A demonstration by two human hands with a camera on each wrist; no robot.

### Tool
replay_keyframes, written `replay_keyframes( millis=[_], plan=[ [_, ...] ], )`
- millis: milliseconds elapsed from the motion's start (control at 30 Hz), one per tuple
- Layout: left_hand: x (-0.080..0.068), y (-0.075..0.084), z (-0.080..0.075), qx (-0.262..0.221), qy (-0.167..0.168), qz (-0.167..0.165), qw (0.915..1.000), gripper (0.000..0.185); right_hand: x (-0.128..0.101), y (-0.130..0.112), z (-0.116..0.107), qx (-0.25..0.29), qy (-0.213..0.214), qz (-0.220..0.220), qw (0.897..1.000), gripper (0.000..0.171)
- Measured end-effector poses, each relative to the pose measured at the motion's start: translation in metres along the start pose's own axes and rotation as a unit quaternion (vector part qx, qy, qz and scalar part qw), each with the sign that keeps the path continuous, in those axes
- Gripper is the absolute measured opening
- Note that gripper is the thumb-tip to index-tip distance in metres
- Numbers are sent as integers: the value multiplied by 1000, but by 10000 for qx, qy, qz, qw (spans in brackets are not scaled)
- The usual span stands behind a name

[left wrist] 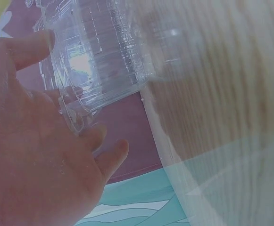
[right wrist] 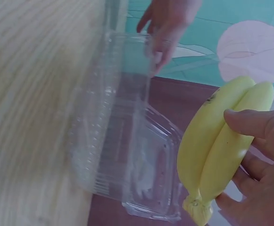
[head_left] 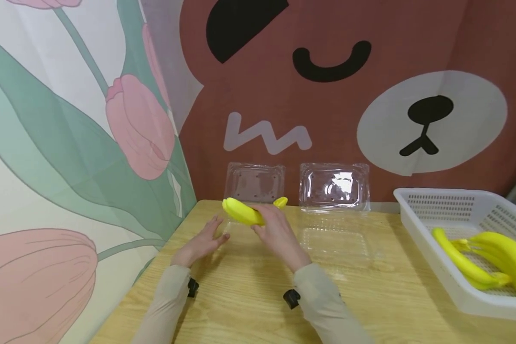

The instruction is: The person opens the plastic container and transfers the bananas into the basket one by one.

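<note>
My right hand [head_left: 279, 234] grips a small bunch of yellow bananas [head_left: 242, 211] and holds it over the left clear plastic clamshell box [head_left: 254, 184], which stands open at the table's far edge. The right wrist view shows two bananas [right wrist: 221, 141] side by side, with my thumb and fingers [right wrist: 250, 122] curled round them above the open box [right wrist: 132, 155]. My left hand [head_left: 202, 241] lies on the table with straight fingers touching the box's left side. In the left wrist view its fingers [left wrist: 111, 150] rest against the clear box [left wrist: 99, 61].
A second open clear clamshell [head_left: 334, 187] stands to the right of the first. At the right edge, a white perforated basket [head_left: 430, 210] holds more bananas [head_left: 494, 260]. The wooden table [head_left: 249, 296] backs onto printed cloth with tulips and a bear face.
</note>
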State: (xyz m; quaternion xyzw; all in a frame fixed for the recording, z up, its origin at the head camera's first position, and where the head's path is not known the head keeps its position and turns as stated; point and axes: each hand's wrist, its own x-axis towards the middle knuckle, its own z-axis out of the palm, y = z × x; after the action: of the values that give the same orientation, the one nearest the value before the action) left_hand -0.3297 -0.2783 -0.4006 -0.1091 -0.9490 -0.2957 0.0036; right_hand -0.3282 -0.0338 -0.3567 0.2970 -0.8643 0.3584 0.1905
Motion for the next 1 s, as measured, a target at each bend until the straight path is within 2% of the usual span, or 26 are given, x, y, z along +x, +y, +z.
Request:
replay_keyframes(
  millis=[433, 767, 1000],
  plan=[
    [1, 0, 1, 20, -67, -46, 10000, 70, -6, 1, -34, -336, 70, 103, 9994, 55],
    [3, 1, 4, 24, -32, -39, 10000, 71, -18, 16, -67, -524, 314, 138, 9980, 56],
    [2, -2, 4, -26, -8, -10, 10000, 74, -28, 32, -86, -776, 487, -3, 9958, 56]
  ],
)
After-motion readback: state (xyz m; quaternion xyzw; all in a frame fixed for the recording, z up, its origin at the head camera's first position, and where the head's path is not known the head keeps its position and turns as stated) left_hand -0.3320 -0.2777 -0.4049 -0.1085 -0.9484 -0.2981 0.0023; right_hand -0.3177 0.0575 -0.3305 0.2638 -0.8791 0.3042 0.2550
